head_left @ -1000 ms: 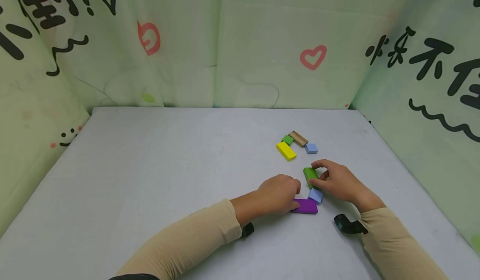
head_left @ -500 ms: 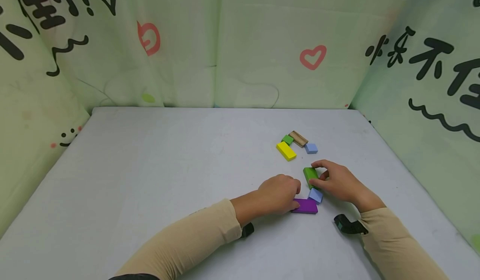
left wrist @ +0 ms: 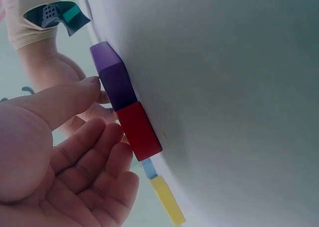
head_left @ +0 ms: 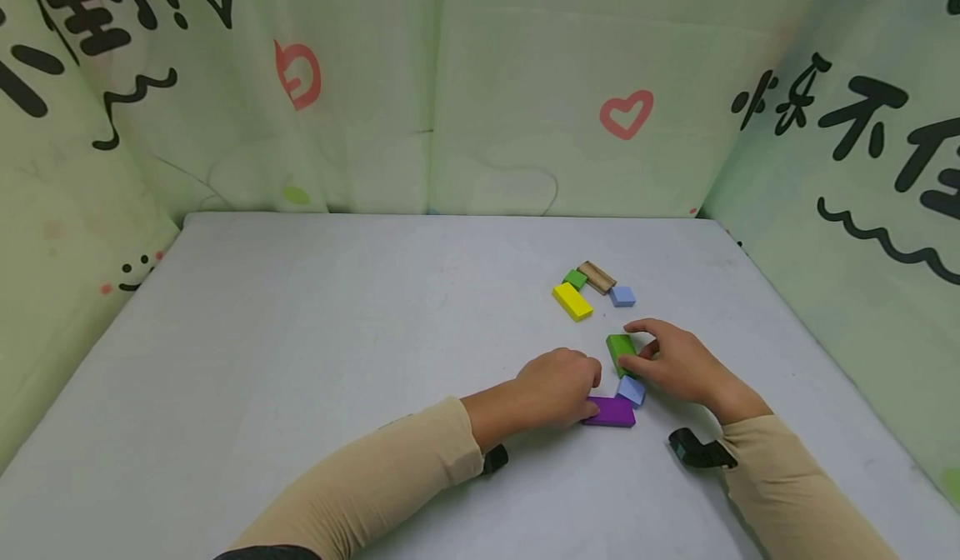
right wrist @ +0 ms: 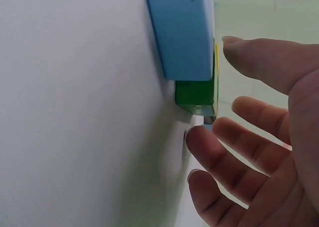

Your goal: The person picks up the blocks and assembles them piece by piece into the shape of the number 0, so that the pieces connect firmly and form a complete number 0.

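In the head view my left hand [head_left: 555, 389] is over the near end of a row of blocks. Its thumb touches a purple block [head_left: 611, 412], and its loosely bent fingers are beside a red block [left wrist: 139, 132] in the left wrist view, hidden from above. My right hand [head_left: 678, 364] is at the right of a green block [head_left: 620, 353], the thumb at its near end and the index fingertip by its far end. The right fingers look relaxed, not closed round it. A light blue block [head_left: 631, 391] lies between the green and purple blocks.
Beyond the hands lie a yellow block [head_left: 572, 302], a small green block [head_left: 575, 280], a brown block [head_left: 597, 278] and another light blue block [head_left: 622, 297]. They stand on a white table [head_left: 337, 318] with printed curtains [head_left: 510, 85] around it.
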A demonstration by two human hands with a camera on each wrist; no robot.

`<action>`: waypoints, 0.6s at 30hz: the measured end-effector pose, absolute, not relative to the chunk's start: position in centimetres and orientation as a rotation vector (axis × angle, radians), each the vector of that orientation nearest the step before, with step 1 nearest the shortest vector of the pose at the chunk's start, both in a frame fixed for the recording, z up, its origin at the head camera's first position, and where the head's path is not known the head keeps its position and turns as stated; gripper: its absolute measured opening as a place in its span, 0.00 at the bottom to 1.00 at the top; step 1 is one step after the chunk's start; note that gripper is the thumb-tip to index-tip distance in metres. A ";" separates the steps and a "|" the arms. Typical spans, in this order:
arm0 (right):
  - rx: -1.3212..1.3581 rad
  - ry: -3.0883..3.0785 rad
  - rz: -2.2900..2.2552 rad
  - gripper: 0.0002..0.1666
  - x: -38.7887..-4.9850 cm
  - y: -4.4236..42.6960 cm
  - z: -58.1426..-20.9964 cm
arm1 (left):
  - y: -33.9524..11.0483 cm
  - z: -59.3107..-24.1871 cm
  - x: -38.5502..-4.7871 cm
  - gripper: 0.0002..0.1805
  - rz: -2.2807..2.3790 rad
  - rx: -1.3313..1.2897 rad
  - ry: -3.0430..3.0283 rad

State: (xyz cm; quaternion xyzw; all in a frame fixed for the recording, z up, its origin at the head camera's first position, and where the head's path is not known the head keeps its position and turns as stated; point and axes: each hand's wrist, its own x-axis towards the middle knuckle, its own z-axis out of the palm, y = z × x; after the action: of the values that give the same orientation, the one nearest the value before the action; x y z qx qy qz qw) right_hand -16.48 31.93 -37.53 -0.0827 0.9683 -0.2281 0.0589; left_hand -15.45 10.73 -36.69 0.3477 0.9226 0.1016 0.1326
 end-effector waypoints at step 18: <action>-0.262 2.953 -0.690 0.34 -17.4 32.0 -36.9 | 10.8 -36.6 -15.5 0.17 0.283 1.003 2.668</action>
State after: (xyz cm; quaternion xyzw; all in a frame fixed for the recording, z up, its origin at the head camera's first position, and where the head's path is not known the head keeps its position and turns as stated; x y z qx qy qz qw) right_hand -17.36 32.05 -36.87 -0.0859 0.9690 -0.2263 0.0490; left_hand -15.51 10.81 -36.64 0.3468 0.9225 0.0979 0.1382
